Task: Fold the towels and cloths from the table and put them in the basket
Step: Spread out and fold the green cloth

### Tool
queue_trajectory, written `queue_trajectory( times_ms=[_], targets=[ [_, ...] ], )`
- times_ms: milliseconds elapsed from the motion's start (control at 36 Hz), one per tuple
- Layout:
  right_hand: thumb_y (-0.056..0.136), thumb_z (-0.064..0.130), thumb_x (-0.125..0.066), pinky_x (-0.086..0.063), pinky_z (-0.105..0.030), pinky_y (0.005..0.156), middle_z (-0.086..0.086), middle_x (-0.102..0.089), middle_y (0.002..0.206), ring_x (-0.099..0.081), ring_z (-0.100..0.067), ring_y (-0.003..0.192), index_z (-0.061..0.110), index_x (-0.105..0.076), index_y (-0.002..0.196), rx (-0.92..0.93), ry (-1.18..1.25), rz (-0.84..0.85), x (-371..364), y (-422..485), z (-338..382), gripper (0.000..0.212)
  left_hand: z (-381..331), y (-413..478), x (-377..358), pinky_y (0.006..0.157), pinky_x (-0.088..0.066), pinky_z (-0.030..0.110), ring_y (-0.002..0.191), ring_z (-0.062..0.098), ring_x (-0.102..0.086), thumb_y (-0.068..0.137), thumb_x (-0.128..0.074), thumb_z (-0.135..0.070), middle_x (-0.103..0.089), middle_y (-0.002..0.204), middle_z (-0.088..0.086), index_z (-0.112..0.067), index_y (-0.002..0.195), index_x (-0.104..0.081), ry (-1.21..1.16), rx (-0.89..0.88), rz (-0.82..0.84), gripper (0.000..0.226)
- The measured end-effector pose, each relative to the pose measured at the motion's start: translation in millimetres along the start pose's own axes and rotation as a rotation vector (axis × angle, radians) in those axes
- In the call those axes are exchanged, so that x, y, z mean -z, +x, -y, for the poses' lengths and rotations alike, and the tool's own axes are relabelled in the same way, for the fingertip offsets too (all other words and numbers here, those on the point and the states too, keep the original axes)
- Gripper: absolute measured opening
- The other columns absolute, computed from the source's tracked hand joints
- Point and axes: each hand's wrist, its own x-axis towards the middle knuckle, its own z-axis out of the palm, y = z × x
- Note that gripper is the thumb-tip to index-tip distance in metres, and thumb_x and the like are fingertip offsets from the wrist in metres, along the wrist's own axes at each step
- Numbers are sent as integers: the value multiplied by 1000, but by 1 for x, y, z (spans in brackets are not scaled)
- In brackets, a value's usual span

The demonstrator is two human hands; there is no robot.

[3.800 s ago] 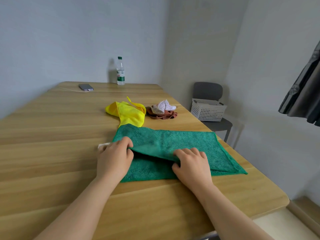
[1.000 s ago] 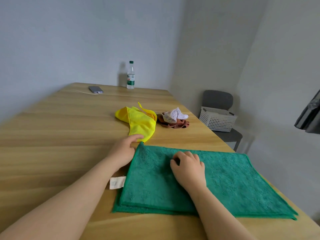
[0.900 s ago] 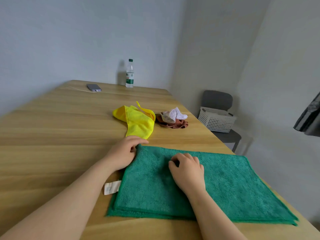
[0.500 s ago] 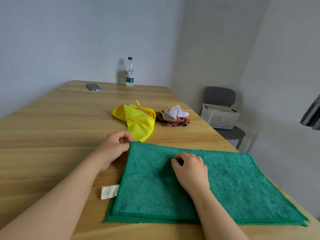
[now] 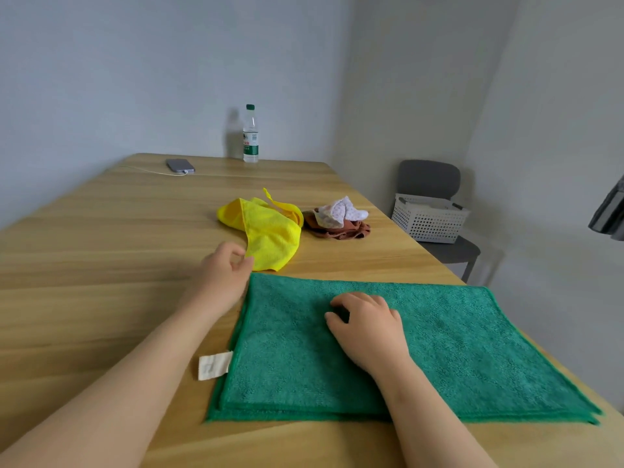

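Green towel (image 5: pixel 439 349) first: lies doubled and flat at the near right corner of the table (image 5: pixel 101 265), with a white label (image 5: pixel 214 365) poking out at its left edge. Looks soft, light and limp. Likely sags and slips open if lifted by one layer, so best pinched through both layers at the corners of one short end. On its middle rests the right hand (image 5: pixel 369 329), fingers curled, tips on the pile; cannot tell whether pinching or only pressing. Just off the far left corner hovers the left hand (image 5: pixel 224 275), loosely curled, holding nothing evident. Beyond lie a crumpled yellow cloth (image 5: pixel 270 231) and a brown cloth (image 5: pixel 341 229) under a white patterned cloth (image 5: pixel 339 212). Off the right edge stands a white basket (image 5: pixel 429 221) on a chair (image 5: pixel 429 179); inside hidden.
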Motion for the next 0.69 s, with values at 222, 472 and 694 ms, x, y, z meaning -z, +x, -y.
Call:
queue_trajectory(
  times_ms=[222,472,694],
  targets=[
    [98,45,-35,-25,-34,105,8,-46,138,-34,-18,131,27,-46,133,8,-75,-79,-3,-5,4,42,-26,-54,-6,91,-37,32,115,25,-43,90,-48,-49,-41,121,4,-26,123,-40,649,-134,71,40],
    [62,21,-61,-45,-31,58,2,-61,57,-57,-27,58,17,-63,56,-6,-176,-565,2,-44,8,8,-14,-83,32,50,-31,24,63,18,-52,91,-49,-45,-55,62,-5,-19,74,-55,456,71,51,32],
    [84,23,-54,-35,-36,80,-1,-65,84,-55,-29,89,14,-64,82,-93,-193,-294,-4,-75,7,13,-9,-117,48,58,-36,26,74,11,-56,82,-63,-46,-55,77,-14,-31,87,-55,336,52,167,17]
  ],
)
